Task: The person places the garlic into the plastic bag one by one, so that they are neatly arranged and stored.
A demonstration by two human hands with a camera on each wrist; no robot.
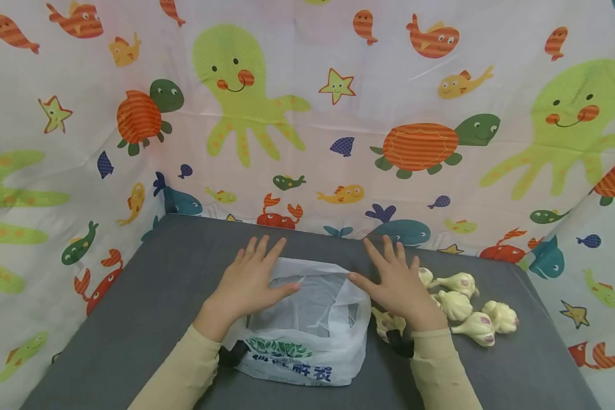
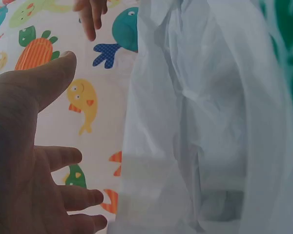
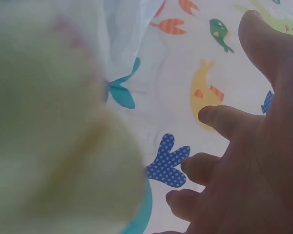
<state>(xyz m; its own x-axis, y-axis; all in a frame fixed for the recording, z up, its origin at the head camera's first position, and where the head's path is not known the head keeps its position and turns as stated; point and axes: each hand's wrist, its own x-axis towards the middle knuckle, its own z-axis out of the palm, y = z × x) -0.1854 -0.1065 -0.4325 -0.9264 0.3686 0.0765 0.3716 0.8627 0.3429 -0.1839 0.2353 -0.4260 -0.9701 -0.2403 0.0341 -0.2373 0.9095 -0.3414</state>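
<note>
A white plastic bag [image 1: 299, 341] with green and blue print sits on the grey table, its mouth spread wide. Over the bag's left side my left hand [image 1: 248, 285] hovers with fingers spread, holding nothing. My right hand [image 1: 397, 285] is at the bag's right edge, fingers also apart and nothing in them. Garlic bulbs [image 1: 455, 305] lie in a group to the right of that hand, some partly hidden behind it. One bulb [image 1: 388, 322] rests between the bag and the right wrist. In the right wrist view a blurred bulb [image 3: 63, 146] fills the left side.
The dark grey table [image 1: 148, 307] runs back to a white cloth [image 1: 307, 188] printed with sea animals, which rises behind it and on both sides. A black strap [image 1: 401, 344] sits at the right wrist, and another black piece [image 1: 234, 354] at the left.
</note>
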